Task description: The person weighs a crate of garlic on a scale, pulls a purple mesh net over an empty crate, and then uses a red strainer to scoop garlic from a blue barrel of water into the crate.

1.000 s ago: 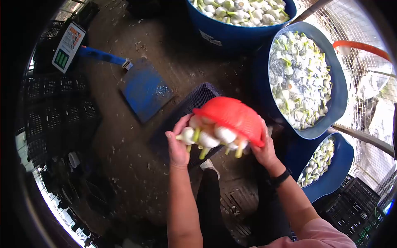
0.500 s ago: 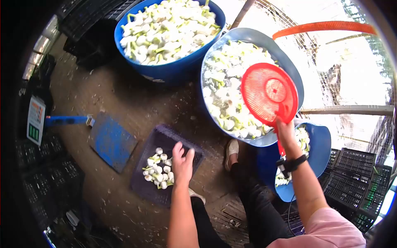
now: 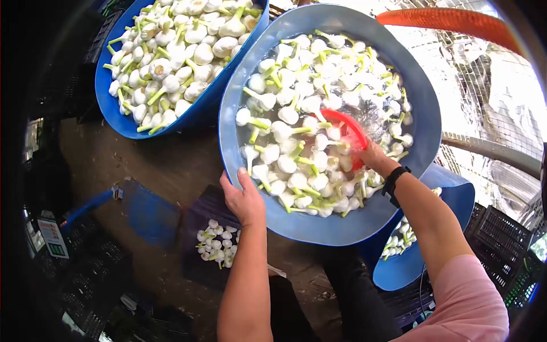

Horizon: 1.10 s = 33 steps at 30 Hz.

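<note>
A large blue tub [image 3: 319, 231] holds water with many garlic bulbs [image 3: 286, 164] floating in it, white with trimmed green stems. My right hand [image 3: 378, 158] is closed around the handle of a red strainer [image 3: 354, 130], which is tilted and partly sunk among the bulbs. Water and garlic hide its lower part and the handle is mostly covered by my fingers. At the tub's near left rim, my left hand [image 3: 247, 202] grips the edge, thumb on the upper side.
A second blue tub [image 3: 102, 102] heaped with garlic stands at the left. A dark crate [image 3: 194, 262] with some bulbs sits on the floor near a blue platform scale [image 3: 151, 216]. Another blue container [image 3: 458, 205] is at the right, beside stacked black crates [image 3: 498, 239]. An orange hose [image 3: 450, 21] hangs behind.
The red strainer has gone from above the tub down into the water with my right hand. My left hand has moved from over the crate to the tub's rim. The view is closer to the tub.
</note>
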### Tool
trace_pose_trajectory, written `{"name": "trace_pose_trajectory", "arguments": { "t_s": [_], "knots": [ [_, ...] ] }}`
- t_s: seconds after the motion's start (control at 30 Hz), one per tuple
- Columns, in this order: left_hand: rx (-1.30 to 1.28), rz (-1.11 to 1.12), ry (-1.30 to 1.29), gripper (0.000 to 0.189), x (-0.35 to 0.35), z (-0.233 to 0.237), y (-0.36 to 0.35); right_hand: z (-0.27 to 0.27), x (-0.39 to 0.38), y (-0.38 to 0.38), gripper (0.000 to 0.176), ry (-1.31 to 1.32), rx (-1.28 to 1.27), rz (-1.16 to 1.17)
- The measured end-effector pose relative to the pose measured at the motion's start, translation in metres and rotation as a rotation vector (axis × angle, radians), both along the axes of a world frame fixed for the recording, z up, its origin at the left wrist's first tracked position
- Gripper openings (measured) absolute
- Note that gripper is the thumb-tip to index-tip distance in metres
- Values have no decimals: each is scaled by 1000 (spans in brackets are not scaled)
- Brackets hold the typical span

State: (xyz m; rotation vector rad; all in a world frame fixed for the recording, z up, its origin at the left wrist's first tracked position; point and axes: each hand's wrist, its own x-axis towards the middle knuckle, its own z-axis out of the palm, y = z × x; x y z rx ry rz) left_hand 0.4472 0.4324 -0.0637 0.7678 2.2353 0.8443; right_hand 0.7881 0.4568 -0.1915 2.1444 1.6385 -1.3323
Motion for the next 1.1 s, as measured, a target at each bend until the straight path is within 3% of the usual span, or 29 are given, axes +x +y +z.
{"name": "trace_pose_trajectory", "arguments": {
  "t_s": [0.1, 0.2, 0.23, 0.27, 0.33, 0.37, 0.53, 0.7, 0.93, 1.1],
  "knots": [
    [-6, 0, -6, 45, 2, 2, 0, -19, -37, 7, 36, 258, -240, -148],
    [-9, 0, 5, 45, 1, 0, -2, -30, -65, 16, 35, 265, -205, 89],
    [-25, -4, 3, 46, 1, 1, -1, -96, -56, -1, 37, 306, -313, 139],
    [-6, -22, 26, 48, -1, -1, -4, -96, -64, -1, 36, 388, -346, 85],
    [48, -50, 70, 53, -4, -10, -8, -65, -89, 15, 36, 551, -398, -12],
    [38, -44, 71, 54, -1, -4, -6, 4, -106, 39, 30, 719, -597, -282],
    [77, -16, 10, 54, -2, -4, -6, 26, -109, 37, 20, 1016, -624, -434],
    [182, 70, -89, 54, -2, -7, -10, 54, -96, 34, 20, 1005, -532, -555],
    [126, 21, -91, 53, -3, -4, -9, 87, -47, 13, 27, 961, -358, -723],
    [124, -1, -73, 53, -4, -8, -10, 136, -24, -13, 31, 922, -211, -660]
  ]
}}
